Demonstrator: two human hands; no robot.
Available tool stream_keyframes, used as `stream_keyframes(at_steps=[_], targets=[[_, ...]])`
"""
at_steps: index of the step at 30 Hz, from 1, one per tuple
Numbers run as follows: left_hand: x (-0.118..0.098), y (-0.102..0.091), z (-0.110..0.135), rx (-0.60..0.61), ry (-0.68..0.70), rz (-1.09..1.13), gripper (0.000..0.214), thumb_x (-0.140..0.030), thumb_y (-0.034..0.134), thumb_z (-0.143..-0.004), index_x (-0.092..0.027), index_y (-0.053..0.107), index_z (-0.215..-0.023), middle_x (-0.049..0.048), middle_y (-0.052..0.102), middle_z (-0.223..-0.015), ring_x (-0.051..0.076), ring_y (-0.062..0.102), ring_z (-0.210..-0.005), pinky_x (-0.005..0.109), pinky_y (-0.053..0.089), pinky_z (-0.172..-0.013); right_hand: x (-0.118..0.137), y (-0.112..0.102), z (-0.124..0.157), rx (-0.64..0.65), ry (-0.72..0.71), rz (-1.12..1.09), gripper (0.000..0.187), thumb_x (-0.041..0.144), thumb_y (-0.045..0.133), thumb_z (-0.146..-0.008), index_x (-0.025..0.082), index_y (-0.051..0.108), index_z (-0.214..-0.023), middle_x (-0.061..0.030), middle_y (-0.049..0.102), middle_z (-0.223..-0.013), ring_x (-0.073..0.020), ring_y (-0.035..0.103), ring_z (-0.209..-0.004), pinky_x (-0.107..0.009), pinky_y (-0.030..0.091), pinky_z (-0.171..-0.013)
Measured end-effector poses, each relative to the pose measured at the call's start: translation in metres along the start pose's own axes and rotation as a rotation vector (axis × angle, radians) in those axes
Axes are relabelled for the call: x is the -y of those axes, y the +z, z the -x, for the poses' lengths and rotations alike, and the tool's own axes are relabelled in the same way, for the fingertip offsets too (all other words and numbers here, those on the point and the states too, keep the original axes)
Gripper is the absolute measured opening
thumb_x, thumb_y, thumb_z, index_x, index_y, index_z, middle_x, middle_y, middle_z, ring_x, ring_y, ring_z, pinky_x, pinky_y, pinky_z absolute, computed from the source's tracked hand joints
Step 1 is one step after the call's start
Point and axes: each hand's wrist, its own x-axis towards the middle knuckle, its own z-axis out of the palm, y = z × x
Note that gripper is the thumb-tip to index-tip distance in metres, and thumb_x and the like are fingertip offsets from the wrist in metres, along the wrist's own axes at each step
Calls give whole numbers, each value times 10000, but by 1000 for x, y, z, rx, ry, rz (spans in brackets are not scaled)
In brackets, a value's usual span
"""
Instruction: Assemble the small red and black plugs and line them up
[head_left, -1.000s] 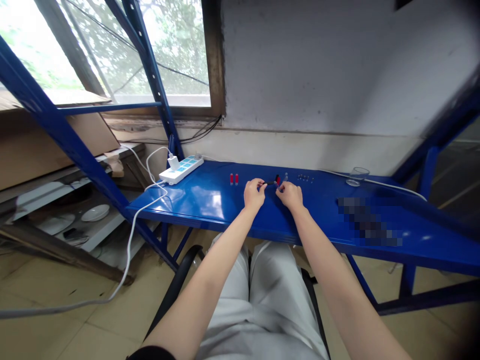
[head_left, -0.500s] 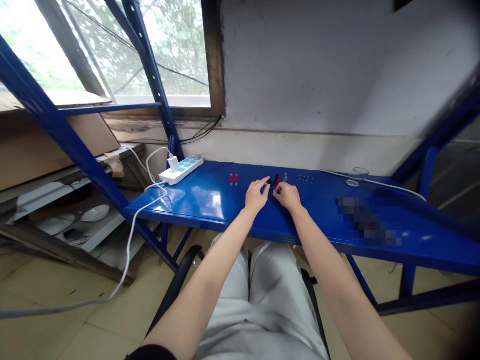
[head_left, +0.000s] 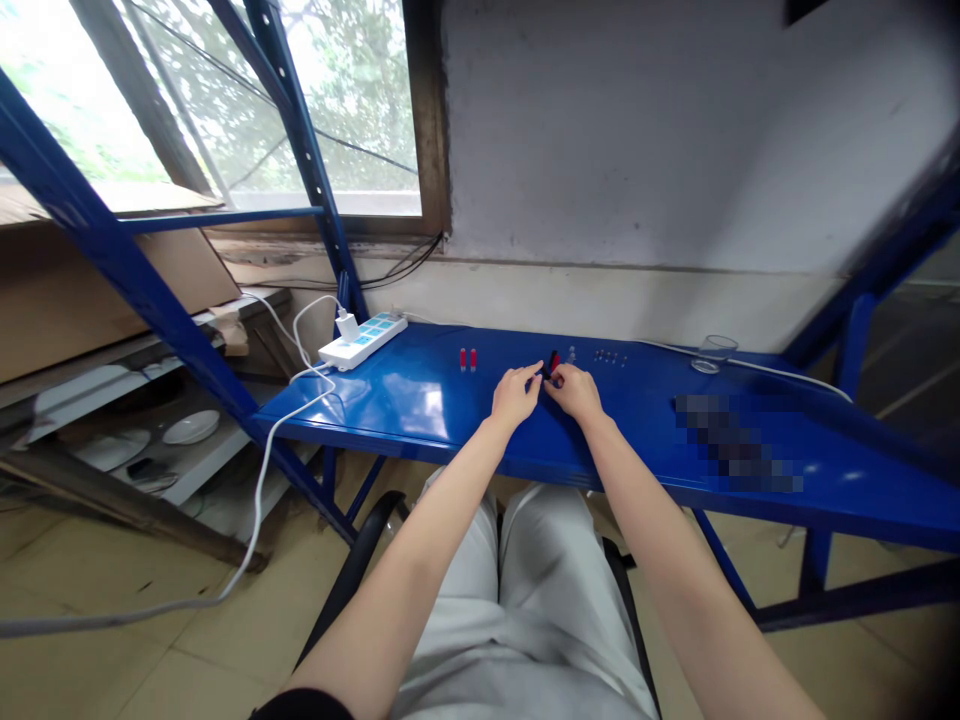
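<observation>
Left hand (head_left: 514, 396) | right hand (head_left: 576, 391) | both pinching black-red part (head_left: 553, 364), fingertips meeting over surface (head_left: 420, 392) | equally near

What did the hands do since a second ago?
The left hand and right hand slid closer together, until their fingertips meet at the small black and red part, which both seem to pinch. The two red pieces, the white power strip and the glass stayed where they were.
</observation>
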Motion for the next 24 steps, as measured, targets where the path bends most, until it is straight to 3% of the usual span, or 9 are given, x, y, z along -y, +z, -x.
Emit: stream_keyframes(at_steps=[4,10,19,24], targets=[[-2,-2,0,-67,-14,23,225,-230,485,-844,-200,642,-1003,36,679,-946,159,582,-882,296,469,-838,0,1,0,-10,-33,-58,70,262,507,-753,197,533,-756,-24,579,-741,-146,500,-649,-247,294,-593],[-1,-1,-1,-45,-51,23,145,-204,527,-811,-194,620,-922,30,667,-845,154,579,-832,291,473,-789,2,-1,1,34,-36,-56,78,244,495,-755,195,549,-784,-33,586,-757,-152,509,-664,-246,294,-597],[2,3,-2,-35,-76,44,173,-192,495,-821,-188,595,-961,42,652,-860,157,577,-820,295,474,-771,8,-2,1,16,-113,-31,78,243,509,-755,186,509,-702,-13,559,-677,-140,503,-656,-253,262,-613],[4,-9,-8,-65,9,97,251,-226,502,-826,-187,575,-1063,44,646,-869,153,580,-821,291,464,-796,5,4,-1,-24,-36,-265,155,305,550,-733,194,473,-657,4,516,-606,-122,463,-561,-235,304,-556]])
